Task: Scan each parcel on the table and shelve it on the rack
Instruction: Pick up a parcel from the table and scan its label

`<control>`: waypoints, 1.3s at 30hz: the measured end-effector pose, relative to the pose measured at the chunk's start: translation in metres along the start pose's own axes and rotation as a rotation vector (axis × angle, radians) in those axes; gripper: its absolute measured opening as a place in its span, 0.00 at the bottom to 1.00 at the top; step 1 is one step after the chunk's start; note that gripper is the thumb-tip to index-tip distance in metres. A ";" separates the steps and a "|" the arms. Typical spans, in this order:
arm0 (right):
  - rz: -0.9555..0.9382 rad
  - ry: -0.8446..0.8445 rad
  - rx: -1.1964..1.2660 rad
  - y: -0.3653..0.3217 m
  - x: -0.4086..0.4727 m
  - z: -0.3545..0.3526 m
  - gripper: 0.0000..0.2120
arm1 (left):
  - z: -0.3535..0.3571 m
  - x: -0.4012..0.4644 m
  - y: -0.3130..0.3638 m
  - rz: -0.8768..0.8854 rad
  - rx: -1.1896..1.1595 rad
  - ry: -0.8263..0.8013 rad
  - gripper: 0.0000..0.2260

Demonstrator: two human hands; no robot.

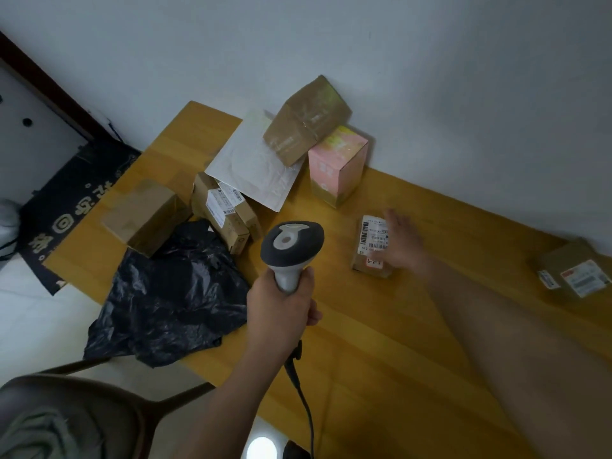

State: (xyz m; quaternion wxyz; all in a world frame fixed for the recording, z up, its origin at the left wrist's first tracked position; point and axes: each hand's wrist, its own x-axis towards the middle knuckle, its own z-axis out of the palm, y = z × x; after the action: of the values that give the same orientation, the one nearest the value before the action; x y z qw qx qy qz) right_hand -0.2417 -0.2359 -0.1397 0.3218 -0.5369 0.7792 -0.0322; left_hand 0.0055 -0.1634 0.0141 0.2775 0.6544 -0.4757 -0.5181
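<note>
My left hand (281, 304) grips the handle of a grey and white barcode scanner (291, 245), held above the wooden table (381, 326) with its cable hanging down. My right hand (402, 241) lies with straight fingers over a small cardboard parcel (371, 246) that carries a white barcode label. Other parcels sit at the back: a black plastic bag (165, 296), a plain brown box (145, 220), two labelled boxes (225, 210), a white padded mailer (255, 164), a taped brown box (308, 120) and a pink box (337, 167).
Another labelled cardboard box (573, 268) sits at the table's right edge. A white wall runs behind the table. A dark mat with white characters (73, 207) lies on the floor to the left. A chair back (99, 402) stands near the bottom left.
</note>
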 end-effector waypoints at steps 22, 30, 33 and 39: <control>0.281 -0.106 0.479 0.015 -0.051 -0.011 0.18 | 0.014 -0.035 0.013 0.046 -0.024 -0.021 0.10; 0.338 -0.005 1.084 0.000 -0.123 -0.014 0.14 | 0.009 -0.107 0.004 0.147 -0.062 -0.030 0.07; 0.314 0.003 1.225 -0.006 -0.156 -0.011 0.26 | 0.004 -0.141 -0.002 0.185 -0.076 -0.037 0.08; 0.176 -0.005 1.276 -0.014 -0.242 0.003 0.11 | -0.018 -0.230 -0.031 0.190 -0.117 -0.002 0.08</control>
State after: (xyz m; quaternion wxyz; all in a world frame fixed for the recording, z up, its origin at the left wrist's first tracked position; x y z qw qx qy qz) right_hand -0.1763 -0.0336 -0.0233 0.5812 -0.1738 0.6473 -0.4615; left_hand 0.0304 0.0557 0.0883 0.3626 0.5886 -0.5049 -0.5169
